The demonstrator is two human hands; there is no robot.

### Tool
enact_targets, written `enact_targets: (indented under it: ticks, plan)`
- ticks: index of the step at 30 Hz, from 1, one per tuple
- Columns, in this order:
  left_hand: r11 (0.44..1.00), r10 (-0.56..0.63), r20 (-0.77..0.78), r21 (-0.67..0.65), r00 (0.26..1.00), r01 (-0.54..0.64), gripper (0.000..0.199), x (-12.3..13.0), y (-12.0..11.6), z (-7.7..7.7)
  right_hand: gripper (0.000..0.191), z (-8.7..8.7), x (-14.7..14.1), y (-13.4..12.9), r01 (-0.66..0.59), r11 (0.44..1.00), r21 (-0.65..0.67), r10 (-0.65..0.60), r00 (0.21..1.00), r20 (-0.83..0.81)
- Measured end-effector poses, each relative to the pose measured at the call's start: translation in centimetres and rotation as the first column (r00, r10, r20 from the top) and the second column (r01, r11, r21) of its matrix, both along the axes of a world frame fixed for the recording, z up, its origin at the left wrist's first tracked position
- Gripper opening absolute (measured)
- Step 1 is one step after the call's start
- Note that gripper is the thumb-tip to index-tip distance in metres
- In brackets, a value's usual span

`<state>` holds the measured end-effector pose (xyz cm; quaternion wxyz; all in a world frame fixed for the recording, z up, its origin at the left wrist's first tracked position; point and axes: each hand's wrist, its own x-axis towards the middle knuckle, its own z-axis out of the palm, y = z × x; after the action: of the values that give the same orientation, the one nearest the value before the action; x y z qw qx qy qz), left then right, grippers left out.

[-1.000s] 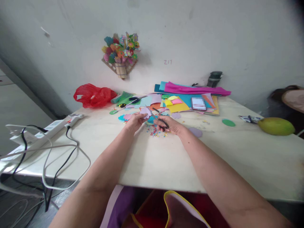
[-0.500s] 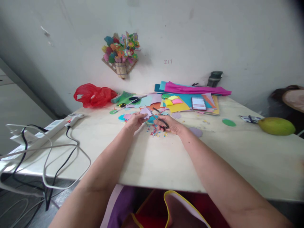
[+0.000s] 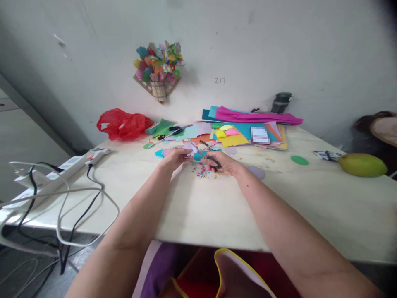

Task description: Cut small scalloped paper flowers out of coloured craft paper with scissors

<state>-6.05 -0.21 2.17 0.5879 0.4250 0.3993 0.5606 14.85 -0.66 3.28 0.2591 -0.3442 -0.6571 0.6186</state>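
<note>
My left hand (image 3: 176, 157) pinches a lilac scalloped paper piece (image 3: 190, 148) by its left side. Black-handled scissors (image 3: 214, 160) are in my right hand (image 3: 228, 162), their blades pointing up and left at the paper's right edge. Whether the blades touch the paper I cannot tell. Under the hands lies a blue paper piece (image 3: 199, 155), with a scatter of tiny coloured paper scraps (image 3: 204, 170) in front of it. Blue and pink scalloped cutouts (image 3: 159, 153) lie beside my left hand. A lilac paper circle (image 3: 257, 172) rests right of my right wrist.
Coloured sheets (image 3: 234, 140) and a phone-like device (image 3: 260, 135) lie at the back. A red plastic bag (image 3: 124, 124) and a second pair of scissors (image 3: 176, 130) are at back left. Power strips (image 3: 66, 169) with cables line the left; a yellow-green fruit (image 3: 362, 164) sits right.
The scissor blades have shifted slightly at the lilac paper's edge. Both hands stay nearly in place, still holding the paper and the scissors.
</note>
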Motion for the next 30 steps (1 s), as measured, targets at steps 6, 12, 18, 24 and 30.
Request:
enact_targets:
  ticks: [6, 12, 18, 24, 30]
  plan:
    - [1.000, 0.008, -0.034, 0.000, 0.999, -0.008, 0.009, -0.08, -0.09, 0.16, 0.024, 0.00, 0.06, -0.03, -0.007, 1.000, 0.018, 0.007, 1.000, 0.021]
    - [1.000, 0.013, -0.065, -0.014, 0.998, -0.014, 0.007, -0.14, -0.32, 0.42, 0.021, -0.02, -0.01, -0.03, -0.007, 1.000, 0.012, 0.007, 0.999, 0.037]
    - [0.999, 0.024, -0.077, -0.023, 0.997, -0.026, 0.008, -0.26, -0.39, 0.50, 0.018, -0.08, -0.06, 0.00, -0.005, 1.000, 0.006, 0.004, 0.999, 0.044]
    - [1.000, 0.015, -0.085, -0.015, 0.996, -0.017, 0.008, -0.33, -0.48, 0.51, 0.017, 0.02, 0.04, -0.05, -0.005, 1.000, 0.000, 0.005, 0.999, 0.049]
    - [1.000, 0.011, -0.079, -0.019, 0.997, -0.013, 0.008, -0.41, -0.42, 0.39, 0.019, 0.38, 0.02, -0.35, 0.002, 1.000, -0.012, -0.001, 0.998, 0.070]
